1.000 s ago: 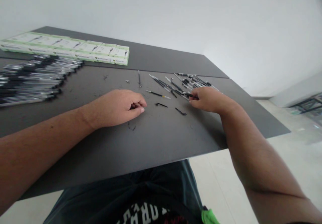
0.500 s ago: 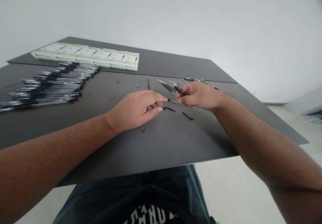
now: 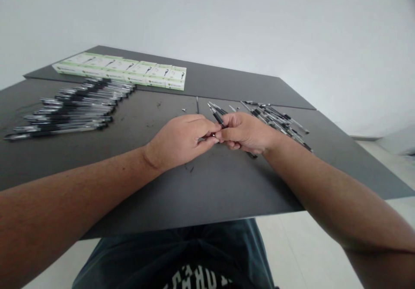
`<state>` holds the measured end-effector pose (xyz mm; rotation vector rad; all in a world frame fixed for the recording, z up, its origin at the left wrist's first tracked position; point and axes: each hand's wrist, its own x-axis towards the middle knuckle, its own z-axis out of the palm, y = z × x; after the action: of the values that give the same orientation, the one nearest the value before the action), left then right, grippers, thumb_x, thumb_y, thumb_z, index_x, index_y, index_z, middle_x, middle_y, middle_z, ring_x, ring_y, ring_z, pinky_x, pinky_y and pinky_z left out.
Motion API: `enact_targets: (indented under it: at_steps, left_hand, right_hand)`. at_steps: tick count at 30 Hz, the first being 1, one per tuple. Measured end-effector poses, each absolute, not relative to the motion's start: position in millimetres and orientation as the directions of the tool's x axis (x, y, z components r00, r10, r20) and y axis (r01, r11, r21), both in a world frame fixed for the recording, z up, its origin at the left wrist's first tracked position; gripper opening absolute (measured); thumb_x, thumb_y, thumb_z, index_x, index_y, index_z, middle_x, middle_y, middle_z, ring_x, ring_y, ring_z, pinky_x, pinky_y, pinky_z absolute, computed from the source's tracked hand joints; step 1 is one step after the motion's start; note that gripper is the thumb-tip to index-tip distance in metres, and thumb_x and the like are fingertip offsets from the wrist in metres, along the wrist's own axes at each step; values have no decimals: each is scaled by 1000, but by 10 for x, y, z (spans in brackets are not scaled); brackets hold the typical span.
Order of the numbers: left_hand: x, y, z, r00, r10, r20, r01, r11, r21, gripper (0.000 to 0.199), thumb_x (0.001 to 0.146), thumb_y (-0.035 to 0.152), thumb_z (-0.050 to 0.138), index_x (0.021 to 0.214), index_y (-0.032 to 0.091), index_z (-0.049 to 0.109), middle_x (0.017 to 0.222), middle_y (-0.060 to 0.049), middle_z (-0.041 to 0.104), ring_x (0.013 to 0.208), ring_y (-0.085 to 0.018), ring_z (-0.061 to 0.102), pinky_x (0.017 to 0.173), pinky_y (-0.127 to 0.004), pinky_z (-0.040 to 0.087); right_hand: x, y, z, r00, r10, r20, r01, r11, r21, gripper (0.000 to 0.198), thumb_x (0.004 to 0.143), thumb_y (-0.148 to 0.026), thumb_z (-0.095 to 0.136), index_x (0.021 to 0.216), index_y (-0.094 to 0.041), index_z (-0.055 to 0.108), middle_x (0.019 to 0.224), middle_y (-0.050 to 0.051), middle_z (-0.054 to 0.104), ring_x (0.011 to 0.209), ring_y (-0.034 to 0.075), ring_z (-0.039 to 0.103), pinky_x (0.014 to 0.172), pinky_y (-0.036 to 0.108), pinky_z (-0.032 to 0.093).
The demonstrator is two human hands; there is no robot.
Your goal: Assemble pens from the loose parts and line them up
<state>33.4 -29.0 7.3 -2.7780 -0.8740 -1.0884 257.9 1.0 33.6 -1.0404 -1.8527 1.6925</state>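
Note:
My left hand [image 3: 184,142] and my right hand [image 3: 248,132] meet over the middle of the grey table [image 3: 201,194], fingertips touching. A pen [image 3: 218,117] with a black grip and pale tip lies in my right hand, pointing up and away to the left. Thumb and forefinger of my left hand are pinched at a tiny shiny piece [image 3: 213,135] against the right fingertips; most of it is hidden. Just behind the hands lie thin dark refills [image 3: 197,104] and a small silvery pen tip [image 3: 183,110]. A black pen cap [image 3: 252,155] shows partly below my right hand.
Many clear pens with black grips [image 3: 65,113] lie in a slanted row at left. Behind them stands a row of green and white boxes [image 3: 129,72]. More clear pen barrels [image 3: 279,122] are piled beyond my right wrist. Black scraps [image 3: 189,168] dot the tabletop.
My right hand has moved left until its fingertips meet my left hand's, and my left fingers have closed to a pinch. The view has shifted slightly, showing the right-hand pile of barrels.

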Motion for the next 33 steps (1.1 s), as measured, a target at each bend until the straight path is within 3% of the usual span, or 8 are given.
enact_targets:
  at_steps: [5,10,15,19,23,26,30,33]
  left_hand:
    - [318,-284,69,591,524,614,567,-811,146,19,106,27,59,96,21,73,94,-5,78,91,-21,72,84,-34,52]
    - [314,-303,95,621,524,583,582,-807,106,20,106,28,57,100,20,75,93,-5,78,89,-22,70,83,-35,51]
    - [323,-307,112,626,569,533,589,-793,156,22,104,32,55,101,23,75,96,-5,79,94,-23,72,88,-36,53]
    - [292,-299,121,563,646,516,617,-744,257,19,100,34,59,98,24,75,90,-3,78,90,-22,73,87,-34,55]
    - [217,-279,127,433,735,522,653,-655,380,17,96,33,63,100,24,76,87,0,78,79,-17,72,82,-30,56]
    - [179,-260,128,337,776,534,655,-600,459,16,94,33,66,100,23,77,86,0,79,75,-16,71,78,-28,56]
    - [188,-264,127,304,788,535,647,-583,491,16,94,34,68,98,22,77,85,0,79,72,-15,69,75,-27,57]
    - [210,-287,128,328,779,535,624,-603,496,16,94,34,67,98,22,77,83,1,78,71,-15,70,74,-27,56]
  right_hand:
    - [2592,-37,298,-604,778,-172,164,-90,-982,35,69,-38,96,79,-20,67,65,-5,60,48,6,41,40,18,26]
    - [2635,-47,271,-616,771,-165,184,-62,-981,45,70,-48,99,79,-20,64,69,-5,62,49,6,42,40,19,26]
    - [2648,-54,250,-621,770,-147,214,-14,-977,49,71,-55,98,81,-22,63,70,-5,62,50,6,42,41,20,27]
    - [2711,-30,260,-632,767,-116,293,98,-951,49,80,-63,90,84,-21,67,69,-4,62,52,8,44,43,22,30]
    - [2855,59,270,-636,771,-43,360,248,-899,55,100,-71,63,101,-17,75,82,3,72,59,11,53,51,24,38]
    - [2946,120,275,-638,770,19,430,377,-820,60,109,-65,48,106,-15,80,78,3,71,60,13,53,56,26,40]
    - [2964,127,295,-656,752,60,537,522,-663,53,110,-55,48,99,-15,81,80,4,71,67,15,57,65,28,41]
    - [2928,91,325,-692,717,85,525,581,-621,48,110,-48,48,99,-16,82,81,3,72,72,17,60,71,29,42]
